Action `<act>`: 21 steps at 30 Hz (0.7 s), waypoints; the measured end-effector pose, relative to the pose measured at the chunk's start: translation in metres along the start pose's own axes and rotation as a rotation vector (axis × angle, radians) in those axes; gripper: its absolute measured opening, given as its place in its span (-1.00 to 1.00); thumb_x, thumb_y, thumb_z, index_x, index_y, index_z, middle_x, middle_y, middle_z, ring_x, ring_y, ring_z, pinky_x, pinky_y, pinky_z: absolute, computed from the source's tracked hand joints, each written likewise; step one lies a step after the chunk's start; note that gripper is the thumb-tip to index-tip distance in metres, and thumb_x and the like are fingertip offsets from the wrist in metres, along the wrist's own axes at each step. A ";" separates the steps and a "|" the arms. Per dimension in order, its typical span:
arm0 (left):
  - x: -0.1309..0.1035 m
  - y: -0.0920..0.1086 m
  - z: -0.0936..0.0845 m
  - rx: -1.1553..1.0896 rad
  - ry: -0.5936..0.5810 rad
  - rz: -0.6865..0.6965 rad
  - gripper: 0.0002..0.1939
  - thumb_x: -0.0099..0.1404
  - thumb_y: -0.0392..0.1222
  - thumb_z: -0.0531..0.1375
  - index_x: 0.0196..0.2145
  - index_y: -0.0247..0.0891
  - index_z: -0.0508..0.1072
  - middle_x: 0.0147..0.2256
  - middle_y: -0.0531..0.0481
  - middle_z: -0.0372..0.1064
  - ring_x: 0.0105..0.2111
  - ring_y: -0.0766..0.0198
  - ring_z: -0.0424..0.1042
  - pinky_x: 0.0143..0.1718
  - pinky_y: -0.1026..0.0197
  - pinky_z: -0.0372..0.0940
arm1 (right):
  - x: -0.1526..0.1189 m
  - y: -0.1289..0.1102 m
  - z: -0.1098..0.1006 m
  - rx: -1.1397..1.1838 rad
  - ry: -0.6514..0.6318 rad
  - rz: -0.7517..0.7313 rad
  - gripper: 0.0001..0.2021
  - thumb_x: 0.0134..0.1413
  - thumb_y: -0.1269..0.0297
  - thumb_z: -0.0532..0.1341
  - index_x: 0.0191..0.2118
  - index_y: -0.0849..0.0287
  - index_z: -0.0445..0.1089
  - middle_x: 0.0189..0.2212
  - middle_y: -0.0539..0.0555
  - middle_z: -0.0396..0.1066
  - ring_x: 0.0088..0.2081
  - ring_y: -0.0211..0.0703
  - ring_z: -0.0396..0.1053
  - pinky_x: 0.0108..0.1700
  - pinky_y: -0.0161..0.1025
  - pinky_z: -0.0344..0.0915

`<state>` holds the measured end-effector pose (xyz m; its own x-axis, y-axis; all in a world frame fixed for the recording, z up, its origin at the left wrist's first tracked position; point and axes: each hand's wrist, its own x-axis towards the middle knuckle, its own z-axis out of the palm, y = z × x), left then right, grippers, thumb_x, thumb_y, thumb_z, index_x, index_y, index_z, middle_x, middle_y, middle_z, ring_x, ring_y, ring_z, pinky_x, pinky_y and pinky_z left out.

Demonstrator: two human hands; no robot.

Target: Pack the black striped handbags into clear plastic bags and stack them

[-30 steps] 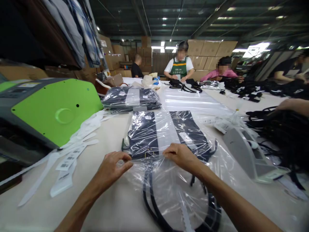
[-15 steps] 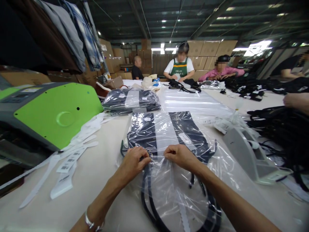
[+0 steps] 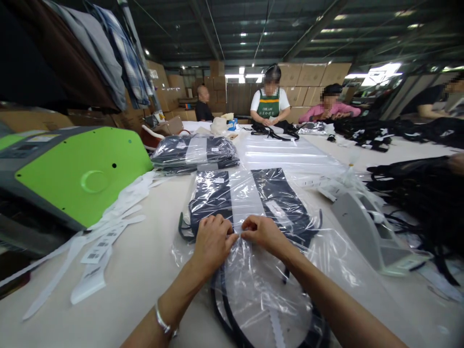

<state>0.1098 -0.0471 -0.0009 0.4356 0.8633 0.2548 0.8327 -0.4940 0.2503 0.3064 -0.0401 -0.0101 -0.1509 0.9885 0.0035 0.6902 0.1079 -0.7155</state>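
A dark folded item (image 3: 213, 198) with a white paper band (image 3: 246, 193) round its middle lies inside a clear plastic bag (image 3: 253, 275) in front of me. My left hand (image 3: 214, 240) pinches the film near the lower edge of the band. Just to its right, my right hand (image 3: 261, 235) also pinches the film, and the fingertips of both hands nearly meet. Long dark straps (image 3: 232, 316) curve toward me under the plastic. A white tag (image 3: 280, 212) shows on the item's right half.
A green machine (image 3: 87, 174) stands at the left, beside white label strips (image 3: 97, 251). Behind the bag lie stacked wrapped items (image 3: 195, 152) and flat plastic sheets (image 3: 290, 153). A tape dispenser (image 3: 366, 232) and black strapped goods (image 3: 420, 193) are at the right. Several people are around the table.
My left hand has moved right along the film, closer to my right hand. My right hand has shifted slightly left. The person in the green apron has lowered their hands toward the black item.
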 end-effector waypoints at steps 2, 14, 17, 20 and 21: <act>0.004 0.004 0.006 -0.015 -0.007 -0.018 -0.85 0.31 -0.07 0.27 -0.33 -0.18 0.45 -0.24 -0.04 0.38 -0.13 0.07 0.32 -0.06 0.00 0.11 | 0.001 0.000 -0.001 -0.029 0.001 0.008 -0.83 -0.07 0.29 0.34 -0.27 0.15 0.53 -0.46 -0.03 0.48 -0.41 -0.23 0.36 -0.36 -0.31 0.15; 0.012 -0.001 0.013 -0.118 -0.051 -0.130 -0.82 0.23 -0.06 0.27 -0.46 -0.18 0.48 -0.27 -0.03 0.43 -0.18 0.07 0.35 -0.13 0.04 0.14 | -0.114 0.074 -0.153 -0.053 0.629 0.239 -0.61 0.00 -0.03 0.27 -0.10 0.08 0.53 -0.24 0.12 0.57 -0.26 0.01 0.49 -0.16 -0.11 0.33; 0.014 -0.005 0.016 -0.102 -0.078 -0.119 -0.77 0.23 0.01 0.23 -0.46 -0.17 0.49 -0.27 -0.04 0.45 -0.22 0.05 0.36 -0.16 0.06 0.14 | -0.164 0.116 -0.207 -0.190 0.852 0.389 -0.58 0.01 -0.04 0.23 -0.10 0.11 0.52 -0.19 0.16 0.57 -0.21 0.06 0.48 -0.10 -0.08 0.31; 0.017 -0.010 0.020 -0.101 -0.111 -0.121 -0.72 0.23 0.07 0.20 -0.46 -0.15 0.50 -0.25 -0.05 0.46 -0.20 0.02 0.37 -0.20 0.07 0.14 | -0.191 0.146 -0.235 -0.153 0.887 0.532 -0.67 -0.04 0.03 0.25 -0.25 0.15 0.55 -0.22 0.18 0.57 -0.18 0.06 0.45 -0.08 -0.10 0.29; 0.018 -0.012 0.021 -0.101 -0.123 -0.123 -0.71 0.24 0.08 0.19 -0.46 -0.15 0.51 -0.24 -0.05 0.47 -0.19 0.00 0.38 -0.20 0.07 0.14 | -0.192 0.154 -0.238 -0.048 0.851 0.573 -0.69 -0.06 0.03 0.27 -0.32 0.17 0.55 -0.27 0.17 0.56 -0.19 0.05 0.45 -0.12 -0.12 0.30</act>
<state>0.1149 -0.0240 -0.0186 0.3766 0.9207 0.1021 0.8461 -0.3868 0.3667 0.6100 -0.1883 0.0459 0.7491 0.6382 0.1774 0.5309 -0.4182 -0.7370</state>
